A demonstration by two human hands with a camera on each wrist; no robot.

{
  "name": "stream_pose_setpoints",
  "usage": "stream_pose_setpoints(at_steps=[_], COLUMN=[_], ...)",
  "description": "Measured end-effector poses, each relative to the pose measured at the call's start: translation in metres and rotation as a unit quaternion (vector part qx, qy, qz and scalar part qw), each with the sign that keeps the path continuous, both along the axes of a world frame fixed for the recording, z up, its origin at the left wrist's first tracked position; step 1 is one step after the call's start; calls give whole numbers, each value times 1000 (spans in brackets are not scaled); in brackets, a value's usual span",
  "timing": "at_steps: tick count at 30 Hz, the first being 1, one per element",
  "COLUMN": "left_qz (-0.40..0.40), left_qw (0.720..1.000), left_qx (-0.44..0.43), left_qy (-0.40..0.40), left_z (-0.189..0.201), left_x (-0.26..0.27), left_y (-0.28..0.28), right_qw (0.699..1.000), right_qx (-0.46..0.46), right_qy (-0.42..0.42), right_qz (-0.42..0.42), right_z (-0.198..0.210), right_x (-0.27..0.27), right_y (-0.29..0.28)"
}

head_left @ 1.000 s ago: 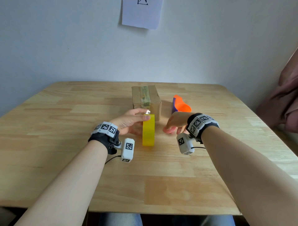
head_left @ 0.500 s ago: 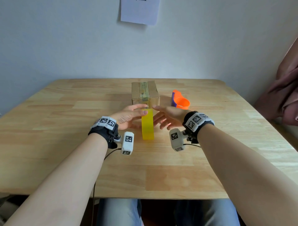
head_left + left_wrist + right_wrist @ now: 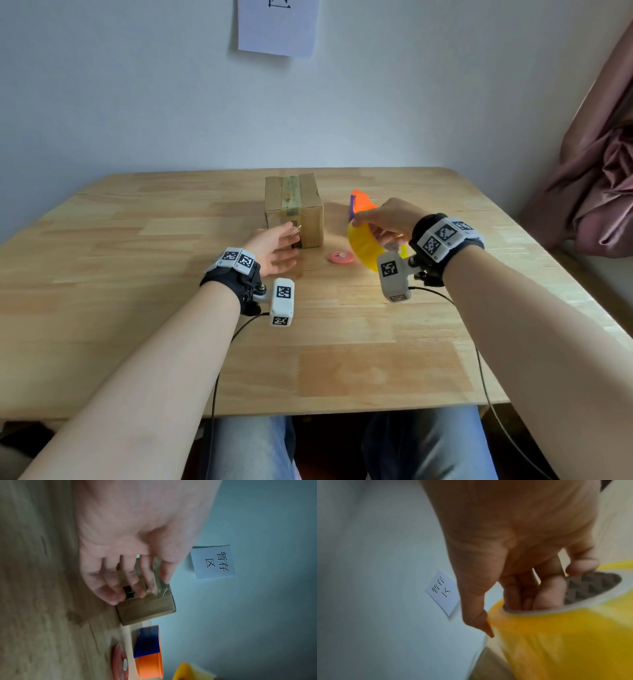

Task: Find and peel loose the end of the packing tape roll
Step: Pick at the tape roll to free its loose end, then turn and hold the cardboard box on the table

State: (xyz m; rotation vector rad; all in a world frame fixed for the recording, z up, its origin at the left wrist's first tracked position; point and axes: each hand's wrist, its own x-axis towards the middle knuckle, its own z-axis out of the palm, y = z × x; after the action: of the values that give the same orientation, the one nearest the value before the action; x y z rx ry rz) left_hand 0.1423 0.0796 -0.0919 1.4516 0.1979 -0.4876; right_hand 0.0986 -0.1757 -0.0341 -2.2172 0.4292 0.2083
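The yellow packing tape roll (image 3: 364, 245) is lifted off the bench (image 3: 137, 308), right of the cardboard box (image 3: 294, 212), held by the right hand (image 3: 388, 219) with fingers hooked through its core and thumb on the outer wrap. The left hand (image 3: 272, 248) hangs loosely spread and empty before the box. The search for the end is probably starting; next the roll needs turning while a nail feels for the seam. Pale wall and a paper note (image 3: 278, 25) lie behind.

Yellow tape roll (image 3: 363, 247); brown box (image 3: 310, 219); orange-blue dispenser (image 3: 148, 653); red disc (image 3: 340, 257).
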Motion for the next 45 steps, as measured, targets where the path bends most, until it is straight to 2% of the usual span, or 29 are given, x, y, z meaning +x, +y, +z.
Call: stream_pose_setpoints(at_steps=[3, 7, 12, 15, 18, 20, 22, 25, 28, 31, 36, 45], left_qz=[27, 35, 18, 1, -13, -29, -49, -83, -96, -73, -20, 31], left_qw=[1000, 999, 1000, 1000, 1000, 999, 999, 996, 995, 997, 999, 995], left_qx=[-1, -8, -10, -17, -19, -13, -8, 2, 16, 20, -8, -95], left_qy=[9, 5, 6, 6, -7, -11, -2, 13, 5, -9, -24, 1], left_z=[-9, -19, -25, -25, -25, -26, -25, -24, -23, -26, -38, -45], left_x=[5, 11, 16, 18, 19, 21, 24, 29, 32, 35, 35, 24], left_y=[-8, -12, -12, -11, -7, -2, 4, 11, 15, 17, 18, 7], right_qw=[995, 988, 984, 985, 985, 981, 978, 962, 951, 946, 948, 953], right_qx=[-91, -137, -161, -155, -166, -179, -148, -109, -86, -67, -55, -2], right_qy=[4, 15, 33, 51, 6, -67, -148, -233, -237, -225, -243, -242], right_qz=[-36, -64, -73, -53, -50, -40, -7, 88, 179, 224, 197, 182], right_z=[-11, -37, -58, -53, -32, -17, -7, -2, -8, -27, -53, -54], right_x=[-1, -1, 12, 18, 29, 42, 52, 61, 69, 79, 96, 97], right_y=[-22, -39, -42, -40, -27, -7, 16, 49, 78, 90, 86, 86])
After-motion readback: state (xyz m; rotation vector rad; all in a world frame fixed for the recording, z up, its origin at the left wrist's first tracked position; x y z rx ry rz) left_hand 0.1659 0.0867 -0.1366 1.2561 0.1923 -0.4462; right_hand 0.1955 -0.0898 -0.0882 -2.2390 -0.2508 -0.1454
